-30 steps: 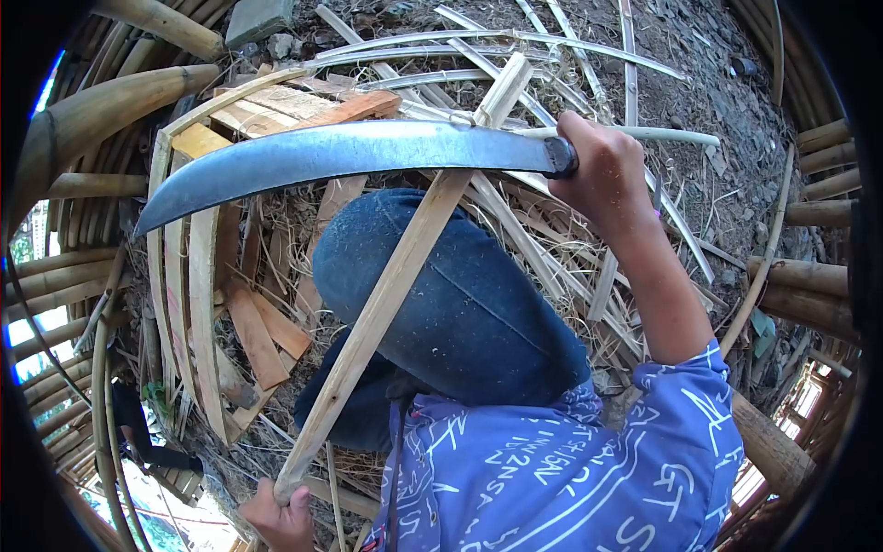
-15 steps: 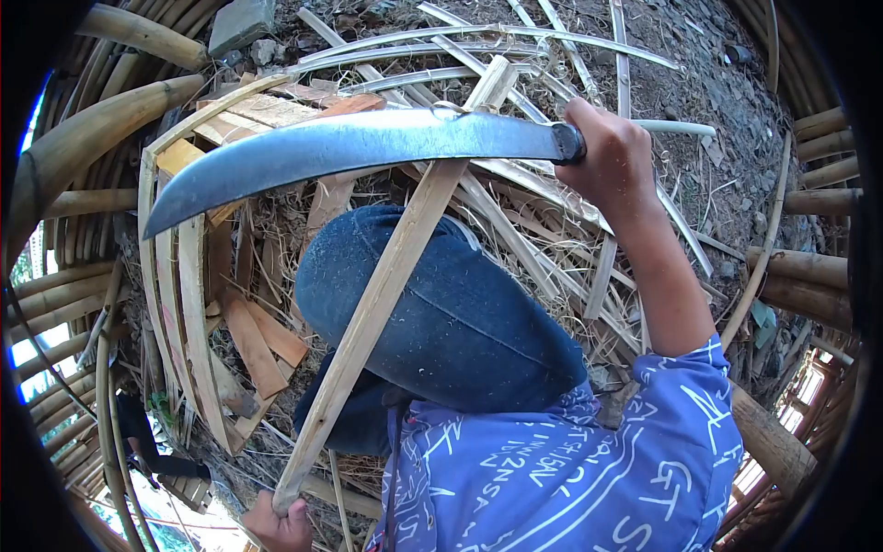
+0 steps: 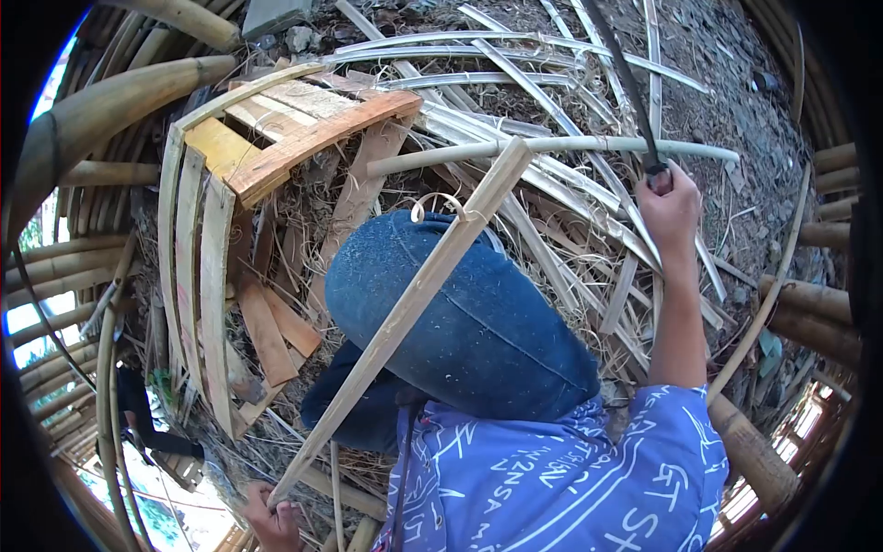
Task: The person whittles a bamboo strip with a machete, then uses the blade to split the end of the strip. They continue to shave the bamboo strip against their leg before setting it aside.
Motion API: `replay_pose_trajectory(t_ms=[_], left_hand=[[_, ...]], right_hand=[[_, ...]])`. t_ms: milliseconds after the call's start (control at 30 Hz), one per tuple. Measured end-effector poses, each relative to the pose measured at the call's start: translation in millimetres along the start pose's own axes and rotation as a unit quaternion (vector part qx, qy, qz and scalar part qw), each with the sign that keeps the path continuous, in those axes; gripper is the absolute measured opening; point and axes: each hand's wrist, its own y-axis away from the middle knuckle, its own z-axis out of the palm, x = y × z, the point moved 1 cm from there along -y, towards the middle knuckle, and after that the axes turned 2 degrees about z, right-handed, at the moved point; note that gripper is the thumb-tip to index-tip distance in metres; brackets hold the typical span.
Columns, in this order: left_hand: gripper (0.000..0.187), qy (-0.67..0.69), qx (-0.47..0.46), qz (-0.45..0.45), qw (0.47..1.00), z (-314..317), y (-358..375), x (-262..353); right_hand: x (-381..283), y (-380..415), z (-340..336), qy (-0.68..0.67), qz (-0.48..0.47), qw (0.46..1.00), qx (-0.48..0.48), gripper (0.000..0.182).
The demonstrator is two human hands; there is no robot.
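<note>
My left hand (image 3: 270, 521), at the lower left, is closed around the near end of a long pale wooden strip (image 3: 391, 336). The strip slants up and away across my bent knee in blue jeans (image 3: 497, 322). A thin curled shaving (image 3: 437, 204) clings to its edge close to the far end. In my right hand (image 3: 670, 207), closed around the handle, is a machete (image 3: 627, 83), its blade seen nearly edge-on and pointing away from me. The blade stands apart from the strip, off to its right.
A wooden frame of slats (image 3: 317, 138) stands at the left beyond my knee. Split strips (image 3: 515, 78) and shavings lie over the ground ahead, with a pale round stick (image 3: 561, 144) across them. Bamboo poles (image 3: 138, 87) line both sides. Another person's dark-clothed limb (image 3: 166, 442) shows at lower left.
The machete has swung off the strip to the right and turned from flat to edge-on as my right hand moved rightward. A curled shaving now shows on the strip.
</note>
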Motion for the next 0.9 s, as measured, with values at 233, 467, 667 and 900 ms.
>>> replay_pose_trajectory(t_ms=[233,467,667,900], left_hand=[[0.032,0.04,0.037,0.134,0.99,-29.8,-20.0,45.1],[0.031,-0.074,0.151,0.122,0.978,-29.4,-4.1,48.0],[0.04,-0.078,0.174,0.107,0.976,-31.8,8.6,57.5],[0.045,-0.062,0.145,0.103,0.982,-29.2,13.1,43.4]], right_hand=[[-78.1,60.8,-21.5,-0.14,-0.203,0.967,-0.07,0.015],[-107.1,64.7,-21.9,0.023,-0.322,0.937,-0.136,0.031],[-92.0,32.9,0.6,0.058,-0.301,0.946,-0.104,0.029],[-83.5,16.5,8.5,0.057,-0.292,0.953,-0.052,0.026]])
